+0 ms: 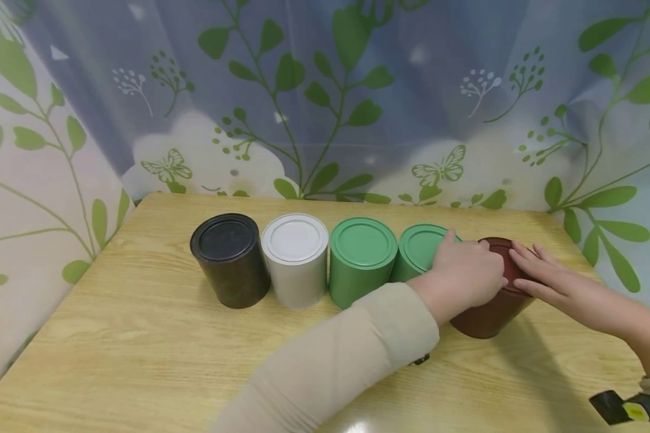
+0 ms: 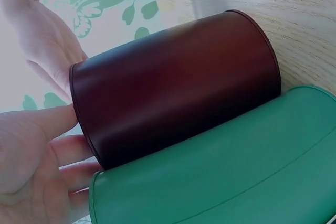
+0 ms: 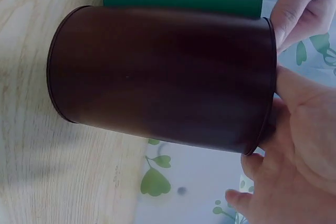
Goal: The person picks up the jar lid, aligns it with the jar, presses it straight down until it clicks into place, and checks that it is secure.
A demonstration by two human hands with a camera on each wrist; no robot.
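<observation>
Near the right end of a row of lidded canisters stands a dark red-brown canister. My left hand reaches across to its lid, thumb at the rim; in the left wrist view the other fingers lie partly hidden behind the lids. My right hand rests on the far right of the same lid with extended, spread fingers. Against the brown canister's left side stands a green canister, partly covered by my left hand. The right wrist view shows the brown canister from the side, both hands at its lid end.
Further left stand another green canister, a white canister and a black canister, close together. They stand on a wood-grain table. Behind hangs a leaf-patterned curtain. My left sleeve crosses the table's front.
</observation>
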